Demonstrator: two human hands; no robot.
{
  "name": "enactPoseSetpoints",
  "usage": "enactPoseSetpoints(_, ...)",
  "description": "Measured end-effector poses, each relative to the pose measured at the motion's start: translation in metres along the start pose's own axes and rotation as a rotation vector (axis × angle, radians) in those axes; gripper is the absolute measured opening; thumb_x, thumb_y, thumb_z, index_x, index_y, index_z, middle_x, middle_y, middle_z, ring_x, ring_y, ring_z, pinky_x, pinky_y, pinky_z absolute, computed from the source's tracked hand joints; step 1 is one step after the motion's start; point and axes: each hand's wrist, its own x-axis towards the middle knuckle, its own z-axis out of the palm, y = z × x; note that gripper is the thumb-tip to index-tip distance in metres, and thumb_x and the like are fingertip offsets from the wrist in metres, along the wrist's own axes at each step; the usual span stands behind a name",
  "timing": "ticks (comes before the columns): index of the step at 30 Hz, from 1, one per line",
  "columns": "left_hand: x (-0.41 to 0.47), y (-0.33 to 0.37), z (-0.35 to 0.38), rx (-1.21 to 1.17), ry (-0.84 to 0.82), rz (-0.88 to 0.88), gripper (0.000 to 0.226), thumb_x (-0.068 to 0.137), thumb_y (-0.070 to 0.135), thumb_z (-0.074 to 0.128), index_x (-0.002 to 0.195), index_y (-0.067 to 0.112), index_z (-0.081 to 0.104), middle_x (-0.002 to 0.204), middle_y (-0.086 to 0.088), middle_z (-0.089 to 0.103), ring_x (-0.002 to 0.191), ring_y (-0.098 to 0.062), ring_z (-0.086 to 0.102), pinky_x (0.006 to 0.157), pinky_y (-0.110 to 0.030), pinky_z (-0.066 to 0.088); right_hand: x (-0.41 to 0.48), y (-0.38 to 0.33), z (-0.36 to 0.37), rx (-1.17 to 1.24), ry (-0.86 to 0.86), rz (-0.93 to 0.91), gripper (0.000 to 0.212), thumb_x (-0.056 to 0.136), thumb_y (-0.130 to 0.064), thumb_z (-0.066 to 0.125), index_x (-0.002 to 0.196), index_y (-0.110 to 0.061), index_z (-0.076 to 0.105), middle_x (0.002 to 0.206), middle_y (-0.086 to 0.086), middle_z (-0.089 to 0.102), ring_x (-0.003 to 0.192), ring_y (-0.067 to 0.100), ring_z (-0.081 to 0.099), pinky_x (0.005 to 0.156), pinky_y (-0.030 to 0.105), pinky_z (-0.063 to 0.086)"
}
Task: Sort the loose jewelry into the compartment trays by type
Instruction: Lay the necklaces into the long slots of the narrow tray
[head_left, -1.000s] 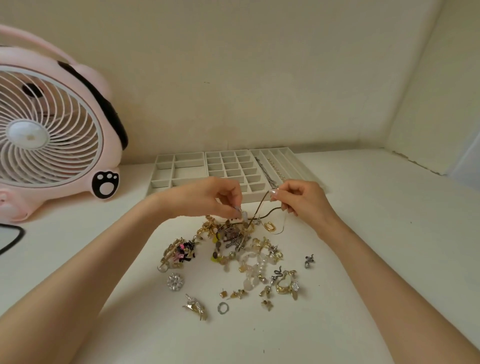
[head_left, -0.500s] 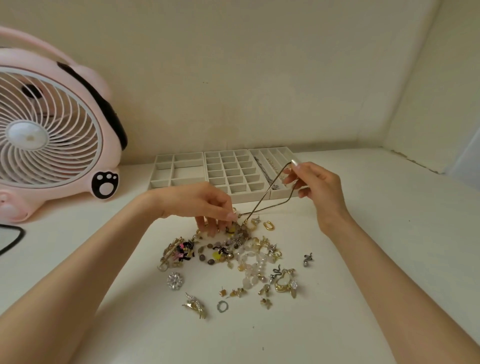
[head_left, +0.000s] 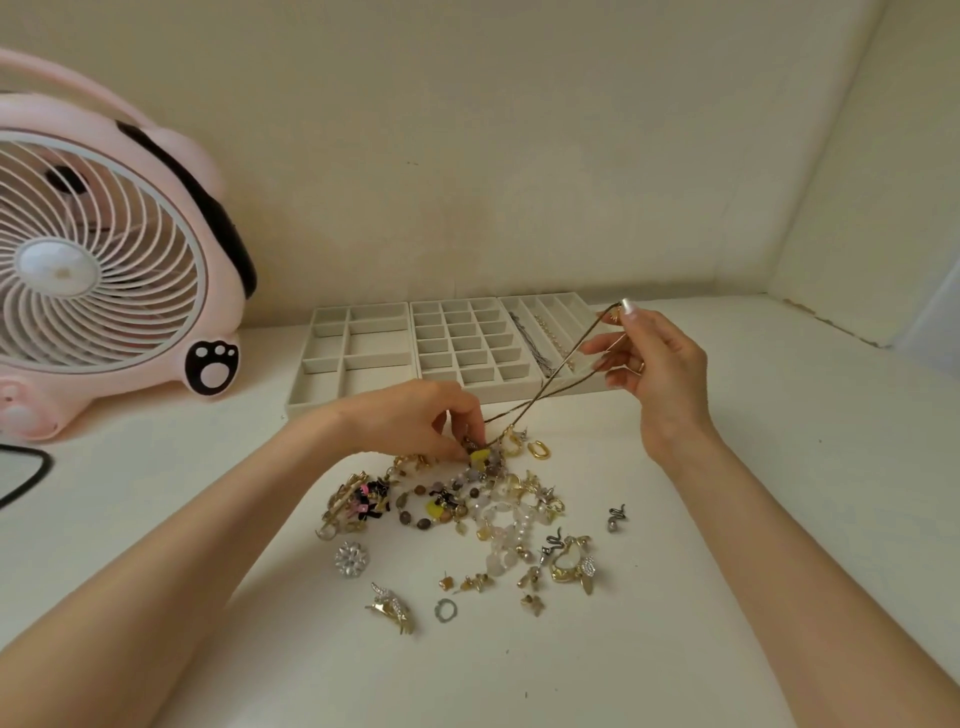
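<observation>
- The right hand (head_left: 655, 366) is held raised; a gold chain (head_left: 549, 388) is pinched at its fingertips.
- The left hand (head_left: 415, 422) is lowered, fingers curled, with the chain's lower end pinched above the jewelry pile (head_left: 470, 512).

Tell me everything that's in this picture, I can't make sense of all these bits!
fan: one, pink with a white grille, table's left end
cable: one, black, left edge below the fan
compartment trays: three, pale grey, side by side by the back wall
stored chains: two, one dark, one pale and beaded, right tray's long slots
jewelry pile: many pieces, gold, silver, pearly, yellow, table's middle
round brooch: one, silver, pile's near left
snake charm: one, silver, apart to the pile's right
gold chain: one, stretched from pile to right hand
table: one, white
left hand: one, pinching into the pile's far edge
right hand: one, raised, pinching the gold chain
</observation>
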Motion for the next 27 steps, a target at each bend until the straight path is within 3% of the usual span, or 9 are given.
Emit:
enactPoseSetpoints(4, 0.004, 0.003, 0.006, -0.029, 0.009, 0.024, 0.017, 0.085, 0.036, 0.065, 0.095, 0.023, 0.063, 0.101, 0.010, 0.053, 0.083, -0.004, 0.049, 0.076, -0.017, 0.042, 0.000, -0.001, -0.001, 0.017, 0.019, -0.007, 0.023, 0.097, -0.028, 0.052, 0.087, -0.014, 0.067, 0.068, 0.006, 0.070, 0.056, 0.014, 0.057, 0.051, 0.021, 0.041)
enactPoseSetpoints(8, 0.004, 0.003, 0.006, -0.145, 0.098, 0.080, 0.005, 0.089, 0.023, 0.061, 0.088, 0.019, 0.064, 0.093, 0.011, 0.056, 0.074, 0.004, 0.047, 0.070, -0.009, 0.037, 0.001, 0.000, -0.001, 0.019, 0.030, -0.006, 0.024, 0.096, -0.030, 0.052, 0.094, -0.012, 0.068, 0.073, 0.008, 0.071, 0.059, 0.015, 0.058, 0.052, 0.020, 0.043)
enactPoseSetpoints(11, 0.002, 0.004, 0.002, -0.380, 0.235, 0.073, 0.004, 0.091, 0.015, 0.058, 0.092, 0.016, 0.062, 0.099, 0.000, 0.066, 0.083, -0.008, 0.059, 0.071, -0.014, 0.044, 0.002, 0.000, -0.002, 0.010, 0.029, -0.013, 0.021, 0.096, -0.028, 0.053, 0.093, -0.015, 0.069, 0.075, 0.010, 0.070, 0.060, 0.015, 0.058, 0.052, 0.020, 0.044)
enactPoseSetpoints(13, 0.004, 0.007, 0.003, -0.478, 0.234, 0.069, 0.014, 0.090, 0.017, 0.060, 0.104, 0.014, 0.059, 0.105, 0.001, 0.069, 0.094, -0.011, 0.062, 0.078, -0.018, 0.047, 0.002, -0.001, -0.001, 0.038, 0.003, -0.011, 0.020, 0.096, -0.026, 0.053, 0.093, -0.015, 0.069, 0.077, 0.011, 0.070, 0.061, 0.016, 0.058, 0.053, 0.020, 0.045)
enactPoseSetpoints(16, 0.008, 0.010, 0.013, -0.459, 0.118, 0.080, 0.028, 0.090, 0.021, 0.061, 0.116, 0.019, 0.053, 0.107, 0.009, 0.070, 0.091, -0.004, 0.060, 0.073, -0.009, 0.039, 0.002, -0.002, -0.002, 0.098, -0.060, -0.007, 0.020, 0.098, -0.024, 0.049, 0.095, -0.013, 0.066, 0.085, 0.014, 0.072, 0.065, 0.016, 0.061, 0.057, 0.022, 0.049)
enactPoseSetpoints(19, 0.010, 0.011, 0.018, -0.394, 0.096, 0.087, 0.025, 0.087, 0.023, 0.064, 0.111, 0.023, 0.059, 0.097, 0.013, 0.066, 0.076, 0.001, 0.052, 0.067, -0.008, 0.036, 0.002, -0.003, -0.002, 0.169, -0.089, -0.008, 0.020, 0.099, -0.021, 0.046, 0.096, -0.010, 0.062, 0.087, 0.014, 0.073, 0.069, 0.018, 0.064, 0.063, 0.024, 0.053)
enactPoseSetpoints(23, 0.011, 0.012, 0.018, -0.368, 0.214, 0.137, 0.006, 0.088, 0.016, 0.063, 0.093, 0.017, 0.067, 0.083, 0.012, 0.062, 0.066, 0.004, 0.049, 0.064, -0.009, 0.035, 0.004, -0.001, -0.002, 0.225, -0.096, -0.013, 0.019, 0.099, -0.020, 0.046, 0.094, -0.009, 0.061, 0.092, 0.015, 0.073, 0.080, 0.022, 0.067, 0.072, 0.028, 0.055)
enactPoseSetpoints(25, 0.011, 0.011, 0.018, -0.393, 0.296, 0.134, 0.010, 0.090, 0.013, 0.059, 0.095, 0.014, 0.068, 0.084, 0.007, 0.067, 0.067, 0.004, 0.052, 0.064, -0.008, 0.038, 0.004, -0.001, -0.002, 0.239, -0.104, -0.021, 0.019, 0.099, -0.019, 0.046, 0.095, -0.009, 0.062, 0.095, 0.015, 0.072, 0.085, 0.023, 0.067, 0.075, 0.030, 0.054)
enactPoseSetpoints(27, 0.012, 0.009, 0.017, -0.453, 0.363, 0.106, 0.014, 0.091, 0.013, 0.058, 0.098, 0.012, 0.069, 0.088, 0.000, 0.071, 0.071, -0.002, 0.058, 0.070, -0.017, 0.047, 0.004, -0.002, -0.003, 0.253, -0.105, -0.033, 0.019, 0.099, -0.019, 0.046, 0.094, -0.009, 0.062, 0.096, 0.015, 0.072, 0.088, 0.024, 0.067, 0.078, 0.031, 0.054)
